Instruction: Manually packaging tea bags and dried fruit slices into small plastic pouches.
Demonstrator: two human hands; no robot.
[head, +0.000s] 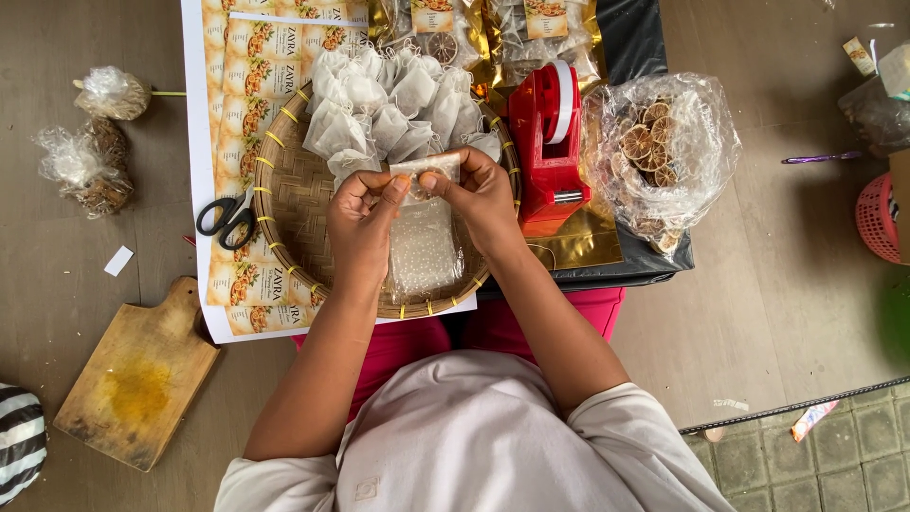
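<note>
pinching a clear pouch [424, 242], left hand [360, 223] and right hand [482, 201], above woven tray [289, 194]

Grey wood-plank floor [787, 284], green paving tiles [815, 465] at corner

Black-handled scissors [226, 220] lie on a sheet of printed labels [248, 123], left of the woven tray. A red tape dispenser [550, 142] stands right of it, beside a clear bag of dried citrus slices [664, 147]. A wooden cutting board [137, 379] with a yellow stain rests on the floor, lower left; a pink basket [880, 218] sits at the right edge.
</note>
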